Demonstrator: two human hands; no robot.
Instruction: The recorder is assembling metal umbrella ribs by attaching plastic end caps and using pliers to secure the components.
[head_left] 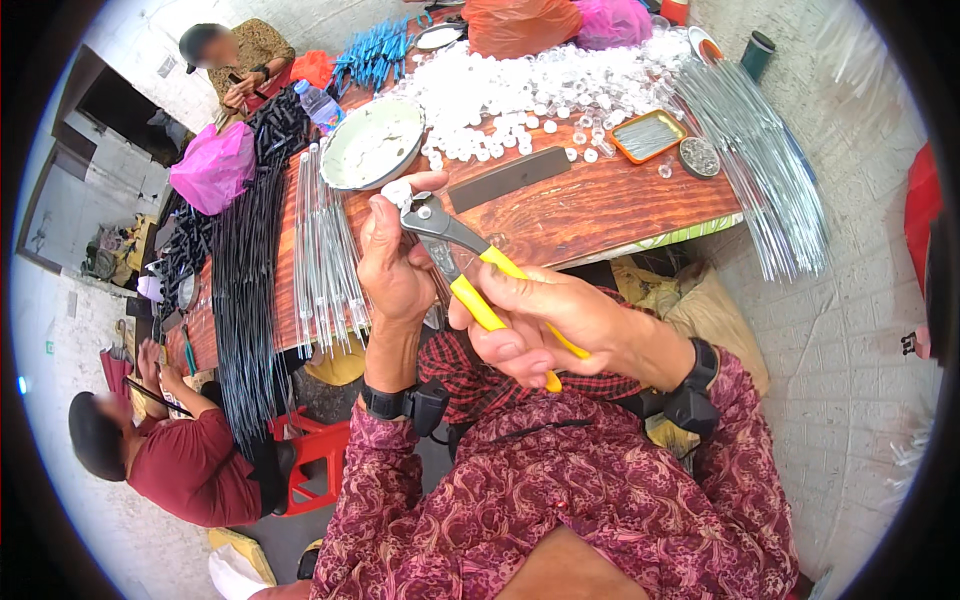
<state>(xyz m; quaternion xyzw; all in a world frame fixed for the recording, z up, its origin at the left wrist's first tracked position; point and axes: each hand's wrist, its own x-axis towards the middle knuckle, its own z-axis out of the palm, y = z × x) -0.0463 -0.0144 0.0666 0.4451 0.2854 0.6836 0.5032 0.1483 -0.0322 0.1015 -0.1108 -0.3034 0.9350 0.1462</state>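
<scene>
My right hand [560, 322] is wrapped round pliers [448, 228] with dark metal jaws and yellow handles, tilted up to the left. The jaws are at a small white plastic piece [398, 192] pinched between the thumb and fingers of my left hand [392, 272]. Exactly where the jaws grip is too small to tell. Just beyond my hands, a dark grey bar [510, 178] lies on the red wood-grain table [600, 205]. A large heap of white and clear round plastic pieces [540, 90] spreads behind it.
A pale bowl [373, 145] stands left of the heap. An orange-rimmed tray [648, 136] of thin pins and a round tin [700, 157] sit at right. Long clear rods [755, 165] and black rods [245, 290] overhang the table edges. Two people [190, 450] work at left.
</scene>
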